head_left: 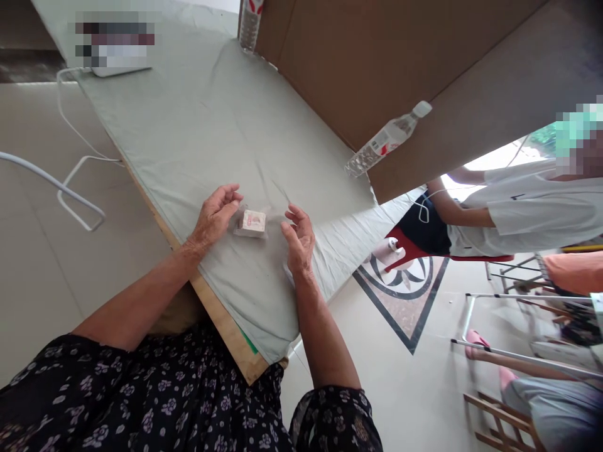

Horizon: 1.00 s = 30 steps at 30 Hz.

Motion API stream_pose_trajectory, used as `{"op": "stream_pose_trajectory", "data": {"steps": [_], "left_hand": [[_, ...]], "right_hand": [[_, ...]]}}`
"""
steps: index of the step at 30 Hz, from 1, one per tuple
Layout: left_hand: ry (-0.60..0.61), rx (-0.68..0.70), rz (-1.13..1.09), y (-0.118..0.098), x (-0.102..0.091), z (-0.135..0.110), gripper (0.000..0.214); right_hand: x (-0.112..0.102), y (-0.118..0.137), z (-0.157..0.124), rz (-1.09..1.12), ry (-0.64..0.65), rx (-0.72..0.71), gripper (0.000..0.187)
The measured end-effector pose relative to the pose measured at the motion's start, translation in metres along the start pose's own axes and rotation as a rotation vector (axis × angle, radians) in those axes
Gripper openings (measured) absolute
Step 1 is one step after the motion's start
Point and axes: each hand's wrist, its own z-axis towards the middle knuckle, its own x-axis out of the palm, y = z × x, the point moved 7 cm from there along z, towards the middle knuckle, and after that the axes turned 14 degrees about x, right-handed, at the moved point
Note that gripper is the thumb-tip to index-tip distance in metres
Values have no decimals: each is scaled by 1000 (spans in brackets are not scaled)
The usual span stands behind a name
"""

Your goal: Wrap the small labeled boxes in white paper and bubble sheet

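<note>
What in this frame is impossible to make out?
Head view:
1. Small box: print too small to read.
2. Left hand: its fingers hide whether it pinches the box's clear wrapper.
3. Top bottle: cut off by the upper edge.
4. White device, top left: mostly covered by a blur patch.

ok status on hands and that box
Left hand at wrapped small box, grip unclear. Right hand open beside it. Nothing between them.
</note>
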Motion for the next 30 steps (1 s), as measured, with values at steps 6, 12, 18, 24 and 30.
{"op": "stream_pose_trajectory", "data": {"steps": [6, 12, 18, 24, 30], "left_hand": [[117, 34, 4, -5, 5, -3, 75], [216, 47, 1, -5, 12, -7, 90], [97, 116, 99, -7, 5, -4, 76], [52, 201, 268, -20, 1, -5, 56], [77, 255, 335, -28, 4, -8, 36]], "right_hand": [[9, -2, 1, -48, 138, -6, 85], [27, 10, 14, -113, 374, -5, 117], [18, 4, 29, 31, 304, 80, 92], [18, -1, 50, 0, 235, 188, 58], [44, 10, 77, -30, 306, 169, 50]]}}
